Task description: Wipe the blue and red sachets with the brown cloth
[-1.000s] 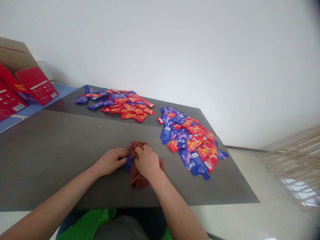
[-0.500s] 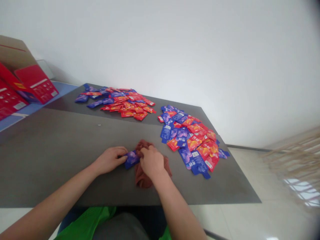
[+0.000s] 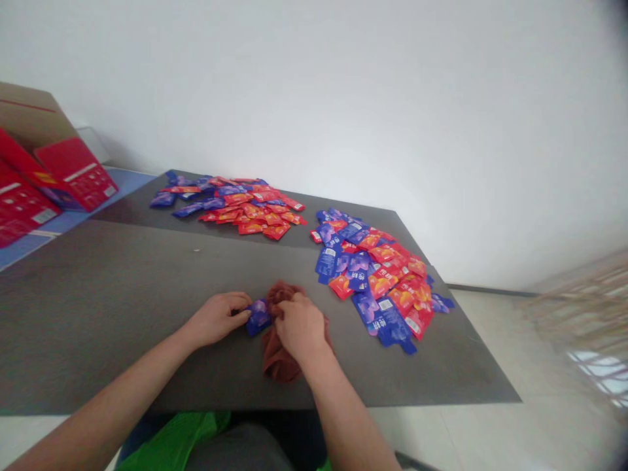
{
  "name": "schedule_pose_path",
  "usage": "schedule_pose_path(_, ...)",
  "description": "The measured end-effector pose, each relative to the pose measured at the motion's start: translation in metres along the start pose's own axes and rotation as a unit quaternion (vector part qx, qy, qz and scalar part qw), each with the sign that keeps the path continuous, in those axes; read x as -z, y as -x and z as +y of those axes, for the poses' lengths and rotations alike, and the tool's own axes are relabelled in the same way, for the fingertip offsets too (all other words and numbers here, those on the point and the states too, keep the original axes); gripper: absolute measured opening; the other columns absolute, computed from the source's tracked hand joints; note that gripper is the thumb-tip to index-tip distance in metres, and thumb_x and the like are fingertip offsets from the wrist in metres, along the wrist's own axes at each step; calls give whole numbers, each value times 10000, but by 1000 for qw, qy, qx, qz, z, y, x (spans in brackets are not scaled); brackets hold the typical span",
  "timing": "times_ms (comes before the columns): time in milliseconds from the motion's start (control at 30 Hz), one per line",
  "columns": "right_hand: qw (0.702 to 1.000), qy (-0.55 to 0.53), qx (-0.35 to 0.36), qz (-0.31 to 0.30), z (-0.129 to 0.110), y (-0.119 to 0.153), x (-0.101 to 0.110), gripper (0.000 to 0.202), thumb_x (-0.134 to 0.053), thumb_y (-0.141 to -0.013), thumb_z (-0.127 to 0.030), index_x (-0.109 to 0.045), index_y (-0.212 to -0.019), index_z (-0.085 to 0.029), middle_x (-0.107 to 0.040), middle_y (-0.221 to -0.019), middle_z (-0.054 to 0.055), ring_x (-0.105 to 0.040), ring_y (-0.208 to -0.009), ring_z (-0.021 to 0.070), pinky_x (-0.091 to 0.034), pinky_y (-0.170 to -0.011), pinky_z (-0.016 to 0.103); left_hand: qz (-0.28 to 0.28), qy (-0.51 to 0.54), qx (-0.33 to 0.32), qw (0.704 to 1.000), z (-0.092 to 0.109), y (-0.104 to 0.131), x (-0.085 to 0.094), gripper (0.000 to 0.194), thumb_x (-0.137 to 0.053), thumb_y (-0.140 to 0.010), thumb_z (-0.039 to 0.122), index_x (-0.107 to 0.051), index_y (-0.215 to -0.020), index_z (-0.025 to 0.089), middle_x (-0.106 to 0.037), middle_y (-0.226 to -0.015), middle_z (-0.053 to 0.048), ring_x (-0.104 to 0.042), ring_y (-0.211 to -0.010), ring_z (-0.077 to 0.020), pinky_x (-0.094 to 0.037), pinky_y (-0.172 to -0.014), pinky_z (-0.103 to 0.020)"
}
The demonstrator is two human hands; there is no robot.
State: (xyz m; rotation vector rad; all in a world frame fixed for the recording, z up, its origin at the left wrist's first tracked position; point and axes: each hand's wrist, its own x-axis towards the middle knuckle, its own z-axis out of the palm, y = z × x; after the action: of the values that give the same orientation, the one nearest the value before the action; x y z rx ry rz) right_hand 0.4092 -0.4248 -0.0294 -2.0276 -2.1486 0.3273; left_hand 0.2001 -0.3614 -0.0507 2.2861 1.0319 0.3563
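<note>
Left hand (image 3: pixel 220 319) pinching the packet (image 3: pixel 258 318), right hand (image 3: pixel 301 327) clutching cloth (image 3: pixel 279 361) beside those fingertips: likely wiping, next needing firm hold.

- Packet (image 3: pixel 258 318): small, blue with purple patterning, at the table (image 3: pixel 122 281), its left edge held at the left hand's (image 3: pixel 218 318) fingertips, its right end beside the cloth.
- Cloth (image 3: pixel 279 363): reddish brown, bunched and wrinkled in a loose heap right of the packet, partly hidden under the right hand (image 3: pixel 303 327).
</note>
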Motion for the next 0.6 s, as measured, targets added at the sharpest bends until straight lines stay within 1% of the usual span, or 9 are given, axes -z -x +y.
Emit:
schedule_pose_path(100,997,15,-79,3,28,-16,15,244,-515,-961,-319,-735,-1020,-232,-643,-1104,91,-608,-1016,211,-461,-806,297,3,9,3,1000,0,1,2,278,-494,-928,302,-673,-748,189,-685,-901,-12,-637,-842,-167,-446,-790,-261)
schedule_pose_path(167,997,14,-77,20,28,-15,25,228,-532,-951,-319,-735,-1017,-240,-643,-1091,86,-599,-1025,213,-456,-817,296,6,14,7,1000,0,2,2,263,-495,-923,288,-681,-764,191,-688,-903,-12,-639,-848,-168,-446,-791,-259)
schedule_pose_path(233,998,3,-29,47,12,-4,28,208,-541,-944,-325,-722,-1034,-277,-634,-1082,64,-582,-1024,209,-454,-813,295,8,12,6,1000,0,2,2,245,-499,-916,280,-695,-795,195,-691,-905,-14,-638,-858,-173,-447,-800,-261)
schedule_pose_path(300,997,-9,43,59,-10,8,20,199,-534,-950,-342,-706,-1042,-308,-625,-1077,44,-570,-1021,207,-455,-791,291,5,11,-2,1000,0,2,2,248,-497,-915,286,-699,-800,198,-685,-884,-14,-635,-858,-175,-448,-800,-261)
schedule_pose_path(367,995,-10,89,35,-23,14,8,190,-527,-953,-347,-701,-1020,-306,-624,-1055,38,-574,-1008,210,-457,-760,287,-1,9,-8,1000,0,1,1,270,-489,-920,294,-689,-766,196,-675,-863,-13,-631,-853,-172,-447,-795,-257)
schedule_pose_path(400,996,-8,86,22,-22,13,3,187,-528,-952,-344,-698,-1014,-299,-625,-1049,39,-578,-1007,211,-458,-752,285,-1,5,-8,1000,0,0,0,281,-486,-925,296,-682,-750,194,-673,-864,-13,-630,-853,-169,-447,-797,-256)
schedule_pose_path(500,1000,-1,-15,9,5,-4,1,191,-527,-950,-319,-692,-1036,-275,-625,-1080,53,-594,-1005,205,-458,-760,283,6,-4,-3,1000,-1,0,0,295,-486,-932,305,-662,-725,190,-678,-896,-14,-628,-849,-163,-447,-804,-255)
schedule_pose_path(533,998,4,-54,11,17,-11,5,199,-517,-956,-306,-694,-1035,-265,-625,-1097,61,-599,-1002,202,-457,-764,283,8,-2,-1,1000,-2,0,0,300,-487,-935,313,-658,-722,191,-681,-903,-13,-630,-847,-161,-449,-802,-254)
schedule_pose_path(600,995,14,-94,22,33,-20,15,214,-495,-964,-280,-701,-1015,-251,-627,-1103,70,-600,-1009,203,-455,-772,287,9,5,2,1000,-3,1,1,306,-486,-940,322,-654,-718,193,-686,-903,-8,-635,-842,-158,-452,-790,-248)
